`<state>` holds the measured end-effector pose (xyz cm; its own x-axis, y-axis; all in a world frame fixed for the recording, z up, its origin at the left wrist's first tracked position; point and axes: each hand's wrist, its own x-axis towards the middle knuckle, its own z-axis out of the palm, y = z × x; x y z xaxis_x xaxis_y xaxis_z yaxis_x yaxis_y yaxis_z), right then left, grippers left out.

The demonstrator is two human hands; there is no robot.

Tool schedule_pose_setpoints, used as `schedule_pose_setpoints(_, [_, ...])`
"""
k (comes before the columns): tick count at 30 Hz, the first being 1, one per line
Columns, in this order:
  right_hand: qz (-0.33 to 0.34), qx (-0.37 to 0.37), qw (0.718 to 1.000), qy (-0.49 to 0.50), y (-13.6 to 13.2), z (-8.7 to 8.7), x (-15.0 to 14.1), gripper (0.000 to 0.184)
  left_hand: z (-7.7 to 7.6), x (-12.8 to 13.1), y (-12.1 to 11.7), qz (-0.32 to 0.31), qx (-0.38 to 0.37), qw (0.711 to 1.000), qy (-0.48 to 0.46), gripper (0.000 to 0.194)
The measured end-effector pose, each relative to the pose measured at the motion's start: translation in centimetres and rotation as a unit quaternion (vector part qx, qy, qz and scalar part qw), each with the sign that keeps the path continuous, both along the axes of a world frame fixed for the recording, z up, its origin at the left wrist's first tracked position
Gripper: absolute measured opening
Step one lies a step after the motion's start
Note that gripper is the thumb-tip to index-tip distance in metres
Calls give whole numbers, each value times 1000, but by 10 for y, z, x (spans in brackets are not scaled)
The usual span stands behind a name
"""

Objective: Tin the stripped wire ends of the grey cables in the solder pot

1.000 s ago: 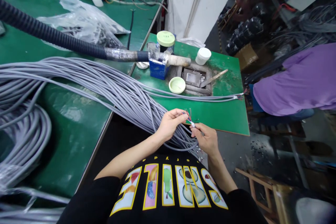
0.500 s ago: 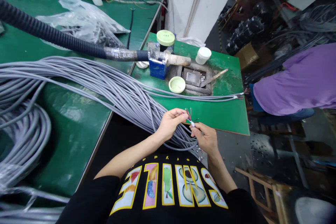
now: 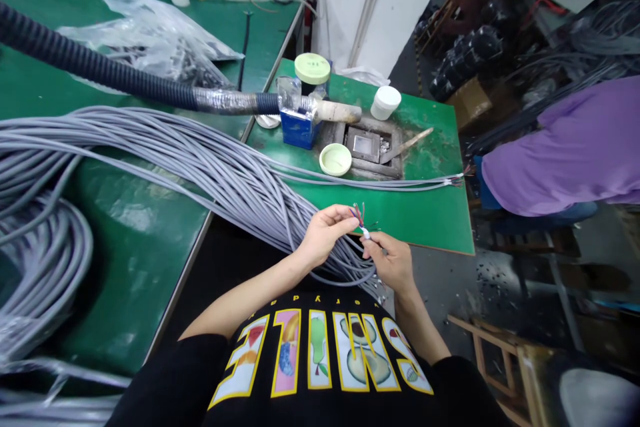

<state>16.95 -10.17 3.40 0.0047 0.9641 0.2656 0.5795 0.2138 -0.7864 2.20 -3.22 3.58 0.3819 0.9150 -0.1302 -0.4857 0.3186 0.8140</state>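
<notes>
My right hand [image 3: 393, 259] pinches the end of a grey cable, just below a white sleeve-like section [image 3: 365, 233]. Thin coloured wires [image 3: 359, 215], red, blue and dark ones among them, fan out from that end. My left hand [image 3: 327, 230] has thumb and forefinger closed on some of these wires; which strands are between the fingertips is hidden. Below and behind both hands runs a thick bundle of grey cables [image 3: 235, 173], sweeping in from the left. A few separate cables [image 3: 400, 185] lie across the small green table, their stripped ends pointing right.
On the small green table [image 3: 440, 227] are a solder pot [image 3: 367, 145] with a flat scraper [image 3: 407, 145], a pale green dish [image 3: 335, 159], a white tub [image 3: 385, 103] and a blue box [image 3: 297, 129]. A black hose [image 3: 125, 77] crosses above. A person in purple [image 3: 565, 147] is at the right.
Both hands keep their hold on the cable end and its wires, with only slight finger movement. The whole view has shifted a little.
</notes>
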Motion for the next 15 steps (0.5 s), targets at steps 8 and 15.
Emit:
schedule_pose_setpoints(8, [-11,16,1000,-23,0,-2,-5,21,1,6,-4,-55,39,994,81,31])
schedule_pose_setpoints(15, [-43,68,990,-114,-3,-5,-7,20,-4,7,-5,-37,-1,998,56,32])
